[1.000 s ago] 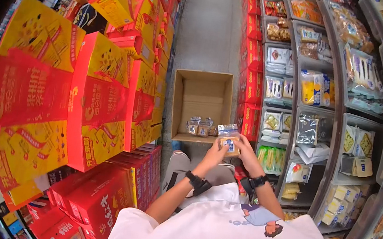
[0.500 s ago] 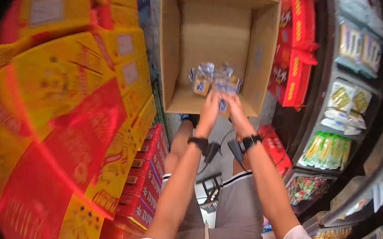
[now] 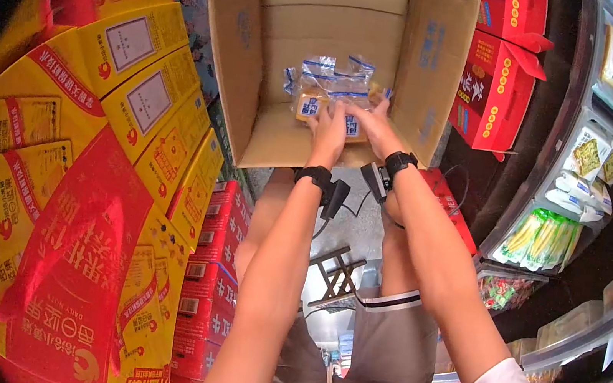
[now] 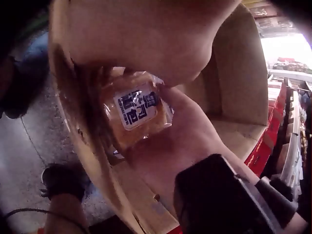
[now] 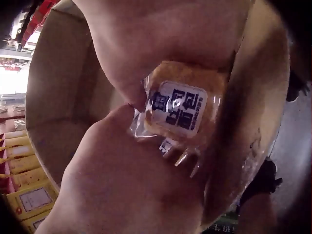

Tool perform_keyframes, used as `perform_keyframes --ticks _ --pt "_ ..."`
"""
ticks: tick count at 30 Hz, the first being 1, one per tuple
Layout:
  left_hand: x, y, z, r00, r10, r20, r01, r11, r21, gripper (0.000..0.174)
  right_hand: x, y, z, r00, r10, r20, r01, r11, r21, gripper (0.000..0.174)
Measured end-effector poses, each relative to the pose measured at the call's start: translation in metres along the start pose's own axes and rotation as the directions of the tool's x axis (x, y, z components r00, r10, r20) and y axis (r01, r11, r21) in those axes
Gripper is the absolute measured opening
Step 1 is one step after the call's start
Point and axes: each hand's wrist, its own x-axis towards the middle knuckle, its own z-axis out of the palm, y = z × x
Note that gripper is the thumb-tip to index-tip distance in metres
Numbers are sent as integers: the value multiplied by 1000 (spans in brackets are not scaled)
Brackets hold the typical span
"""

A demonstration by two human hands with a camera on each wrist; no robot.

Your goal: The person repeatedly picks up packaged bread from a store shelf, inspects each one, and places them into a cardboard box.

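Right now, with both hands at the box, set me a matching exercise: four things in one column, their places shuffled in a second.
Things:
1. held packet
2. cardboard box
3. yellow cartons
4. green packets

Places:
a. stacked on the person's left
b. open-topped, in front of the person
c. pinched between left hand and right hand
d. on the person's right

Pairs: 1-c, 2-b, 3-a, 4-d.

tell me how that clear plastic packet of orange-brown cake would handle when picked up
Probably light: the clear plastic packet of orange-brown cake sits between the fingers of the left hand and right hand. The film looks glossy and crinkled, so likely slippery, floppy at its edges. The cake looks soft; squeezing may crush it.
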Motion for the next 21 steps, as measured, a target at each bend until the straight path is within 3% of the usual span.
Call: perform_keyframes --ticks 5,8,9,10,12,13,14,15,16,17,18,19,20,21 --pt "-2 5 1 998 40 51 -41 999 27 80 20 22 -14 994 -9 109 10 1000 -14 97" --pt "-4 -1 -1 996 84 43 -86 995 46 83 1 13 -19 985 51 165 -63 996 69 100" --pt "-5 -3 -2 996 87 35 -89 995 49 83 13 26 -20 978 -13 209 -7 996 93 99" --pt "-4 -2 -4 995 92 24 -93 994 54 84 19 35 -17 988 -27 155 20 999 43 96" --pt "-8 12 -11 995 50 -82 -40 992 120 84 8 19 -10 993 28 111 -39 995 93 94" --pt "-9 14 -15 991 25 -128 -6 988 152 84 10 21 -6 993 -17 114 0 989 145 91" --pt "7 -8 -15 965 184 -189 -127 952 278 78 12 27 -8 993 -60 103 40 981 187 88" --pt "1 4 -32 974 221 -46 -195 926 323 64 19 40 -8 979 -130 158 91 968 236 80" --pt "-7 2 -44 921 387 -39 -367 897 246 51 26 44 -9 959 -209 191 152 949 276 71" --pt "-15 13 -69 894 422 153 -448 818 362 48 11 29 -11 947 -203 248 131 951 279 51" --pt "-28 24 -72 891 380 249 -402 914 44 46 4 27 -12 965 -244 91 257 952 -164 32" --pt "-41 36 -75 878 334 343 -232 924 -304 46 16 48 -19 868 -456 198 497 774 -393 28" --pt "-55 49 -77 856 284 432 -7 842 -540 46 33 77 -26 713 -638 292 666 485 -566 25" --pt "-76 66 -84 793 300 530 9 864 -503 51 -35 4 -43 936 -351 10 335 884 -326 30"
